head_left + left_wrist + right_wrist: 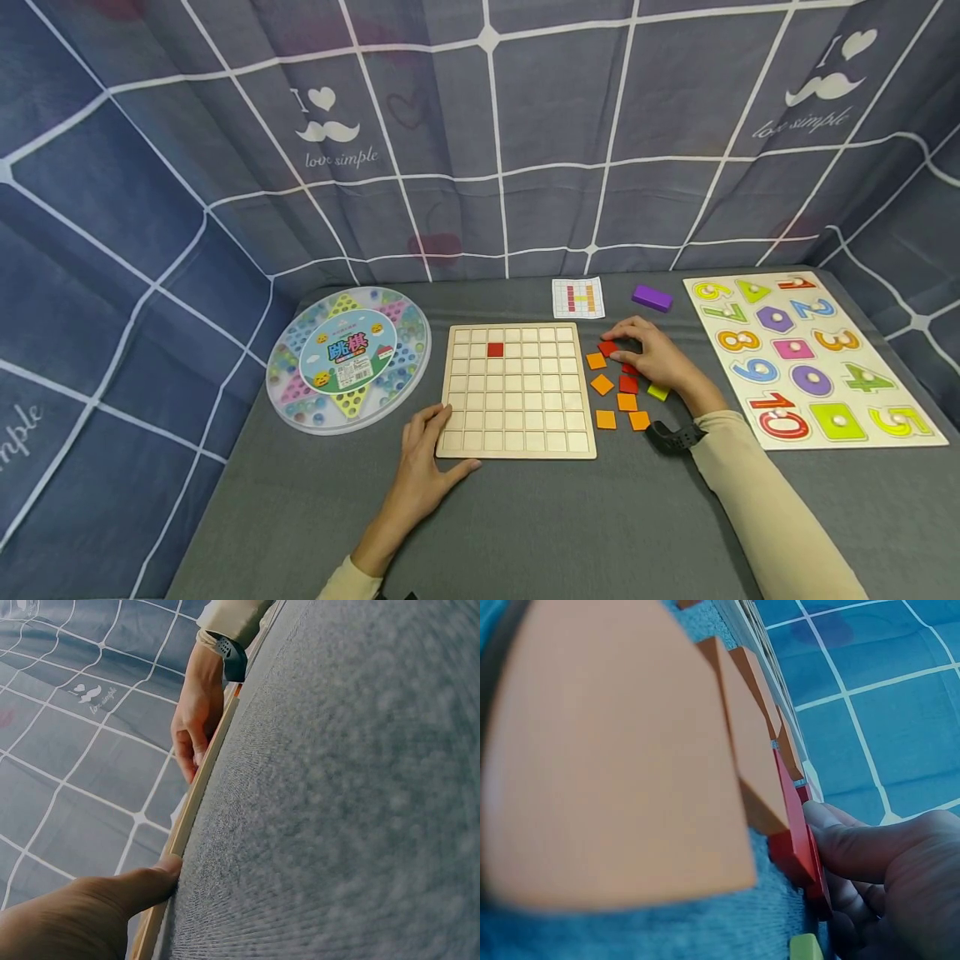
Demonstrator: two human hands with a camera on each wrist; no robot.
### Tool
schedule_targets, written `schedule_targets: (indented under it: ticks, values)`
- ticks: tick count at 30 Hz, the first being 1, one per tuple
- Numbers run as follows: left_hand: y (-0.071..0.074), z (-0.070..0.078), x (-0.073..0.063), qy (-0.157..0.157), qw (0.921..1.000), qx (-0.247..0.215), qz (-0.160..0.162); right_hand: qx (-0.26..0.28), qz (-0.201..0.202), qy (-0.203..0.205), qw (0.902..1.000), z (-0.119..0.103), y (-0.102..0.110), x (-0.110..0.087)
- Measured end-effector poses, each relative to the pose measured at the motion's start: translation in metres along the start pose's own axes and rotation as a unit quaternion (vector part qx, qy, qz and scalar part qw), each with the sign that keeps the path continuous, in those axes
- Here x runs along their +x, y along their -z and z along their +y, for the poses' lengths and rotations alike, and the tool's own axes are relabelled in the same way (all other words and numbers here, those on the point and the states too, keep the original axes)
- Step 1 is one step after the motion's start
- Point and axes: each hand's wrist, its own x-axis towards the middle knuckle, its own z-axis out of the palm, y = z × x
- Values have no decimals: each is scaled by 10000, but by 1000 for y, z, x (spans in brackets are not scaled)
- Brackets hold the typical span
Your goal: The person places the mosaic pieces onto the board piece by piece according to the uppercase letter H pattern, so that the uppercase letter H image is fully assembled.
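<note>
A square wooden grid board [517, 392] lies flat, with one red square tile [496, 350] in a cell near its far edge. My left hand [423, 462] rests at the board's near left corner. Its fingers lie along the left side, and the thumb [161, 877] presses the near edge. Right of the board, my right hand [651, 357] pinches a red square tile [607, 347] between thumb and fingertips. Close under that hand lie another red tile [628, 384], several orange tiles [602, 384] and a yellow-green tile [658, 392].
A small pattern card [577, 298] and a purple block [652, 298] lie beyond the board. At left is a round Chinese checkers box [348, 360]; at right, a number and shape puzzle board [813, 358]. A grid-patterned curtain [450, 142] borders the table.
</note>
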Motion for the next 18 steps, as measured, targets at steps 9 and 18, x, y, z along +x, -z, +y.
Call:
schedule_targets:
  ticks: [9,18]
  values:
    - [1,0,0,-8,10000,31,1,1,21,30,10000,0,-1,0]
    - [0,-1,-1,-41,10000,17,4,-42,55,65,10000,0,-1,0]
